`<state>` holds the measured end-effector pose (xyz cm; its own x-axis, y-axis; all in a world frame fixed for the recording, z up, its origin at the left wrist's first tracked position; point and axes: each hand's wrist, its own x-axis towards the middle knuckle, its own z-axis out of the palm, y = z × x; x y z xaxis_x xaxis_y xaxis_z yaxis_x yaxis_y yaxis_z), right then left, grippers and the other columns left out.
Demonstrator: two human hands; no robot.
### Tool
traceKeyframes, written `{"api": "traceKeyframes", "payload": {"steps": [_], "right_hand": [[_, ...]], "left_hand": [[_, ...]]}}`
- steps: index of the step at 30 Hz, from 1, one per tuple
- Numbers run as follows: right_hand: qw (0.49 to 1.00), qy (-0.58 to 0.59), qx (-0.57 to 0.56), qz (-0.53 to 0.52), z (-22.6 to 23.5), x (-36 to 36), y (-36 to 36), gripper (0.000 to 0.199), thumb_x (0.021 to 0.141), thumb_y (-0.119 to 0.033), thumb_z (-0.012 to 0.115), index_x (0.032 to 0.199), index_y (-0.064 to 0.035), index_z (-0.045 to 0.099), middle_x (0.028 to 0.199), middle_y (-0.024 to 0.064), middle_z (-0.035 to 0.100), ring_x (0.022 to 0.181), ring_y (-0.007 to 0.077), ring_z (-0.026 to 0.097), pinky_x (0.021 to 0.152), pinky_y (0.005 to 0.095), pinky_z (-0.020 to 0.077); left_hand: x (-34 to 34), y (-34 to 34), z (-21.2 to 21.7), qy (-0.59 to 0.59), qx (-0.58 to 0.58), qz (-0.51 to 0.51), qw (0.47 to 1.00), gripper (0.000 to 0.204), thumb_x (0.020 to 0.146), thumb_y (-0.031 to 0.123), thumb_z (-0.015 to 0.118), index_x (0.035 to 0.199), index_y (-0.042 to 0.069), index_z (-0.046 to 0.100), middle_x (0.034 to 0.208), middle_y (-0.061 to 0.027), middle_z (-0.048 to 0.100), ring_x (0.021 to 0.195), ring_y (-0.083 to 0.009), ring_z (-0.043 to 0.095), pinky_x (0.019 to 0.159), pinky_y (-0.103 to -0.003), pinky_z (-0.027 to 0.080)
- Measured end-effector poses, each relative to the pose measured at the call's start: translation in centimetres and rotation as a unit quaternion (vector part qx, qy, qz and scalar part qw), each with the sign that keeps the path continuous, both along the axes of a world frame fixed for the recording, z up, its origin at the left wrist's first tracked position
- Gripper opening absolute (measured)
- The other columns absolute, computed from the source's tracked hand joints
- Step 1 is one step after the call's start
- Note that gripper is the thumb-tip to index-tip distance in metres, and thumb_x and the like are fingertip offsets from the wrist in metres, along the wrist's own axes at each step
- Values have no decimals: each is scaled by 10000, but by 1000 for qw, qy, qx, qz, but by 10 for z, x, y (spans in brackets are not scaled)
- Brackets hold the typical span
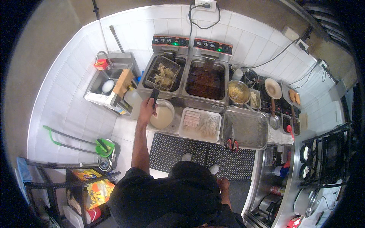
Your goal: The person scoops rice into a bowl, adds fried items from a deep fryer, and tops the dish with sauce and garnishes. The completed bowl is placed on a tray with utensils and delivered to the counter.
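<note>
My left hand (146,109) is closed round the black handle of a wire fry basket (175,68). Pale, battered-looking pieces of food (165,75) lie in the basket, which sits over the left well of a twin deep fryer (182,89). Dark oil (205,80) fills the right well. Just below my left hand is a round bowl of creamy batter (162,115). Low beside my body hangs my right hand (223,185), away from the counter; its fingers are too small and partly hidden to make out.
Right of the batter stand a white tray of pale strips (192,118) and a metal tray (247,133) with red-handled scissors (232,143). Bowls and a ladle (274,121) crowd the right. A sink (99,89) is at left, a black mat (167,148) underfoot.
</note>
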<state>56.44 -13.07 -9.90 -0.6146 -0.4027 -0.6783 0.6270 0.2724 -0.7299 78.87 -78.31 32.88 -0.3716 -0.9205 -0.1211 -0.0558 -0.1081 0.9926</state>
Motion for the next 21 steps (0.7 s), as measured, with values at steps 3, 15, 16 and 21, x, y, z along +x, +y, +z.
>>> {"api": "traceKeyframes", "payload": {"steps": [3, 15, 16, 21], "right_hand": [[959, 170, 138, 181, -42, -7, 7, 343, 980, -189, 556, 1219, 56, 557, 986, 221, 633, 833, 373, 659, 715, 489, 595], [644, 420, 369, 522, 22, -16, -35, 377, 885, -381, 707, 1056, -46, 684, 898, 98, 745, 880, 285, 724, 775, 464, 580], [634, 422, 381, 525, 26, -16, -37, 384, 874, -408, 722, 1037, -61, 699, 884, 79, 754, 878, 273, 729, 780, 461, 576], [731, 358, 365, 452, 17, -16, -38, 320, 844, -442, 737, 935, -136, 722, 894, 118, 747, 856, 316, 724, 767, 470, 558]], "left_hand": [[-5, 1, -2, 7, -3, -8, 1000, 254, 1064, 240, 489, 1048, 1, 573, 722, -19, 563, 495, -73, 472, 417, -275, 471], [1, 4, -14, 38, 40, 8, 998, 227, 1075, 251, 489, 1025, 39, 553, 709, -10, 555, 474, -77, 459, 412, -258, 448], [-1, 3, -16, 54, 68, 9, 996, 229, 1078, 259, 479, 1027, 47, 549, 708, -10, 556, 467, -74, 445, 407, -252, 431], [19, -25, -41, 260, 296, 4, 919, 218, 1080, 277, 438, 1051, 74, 510, 703, -13, 554, 449, -64, 383, 390, -222, 357]]}}
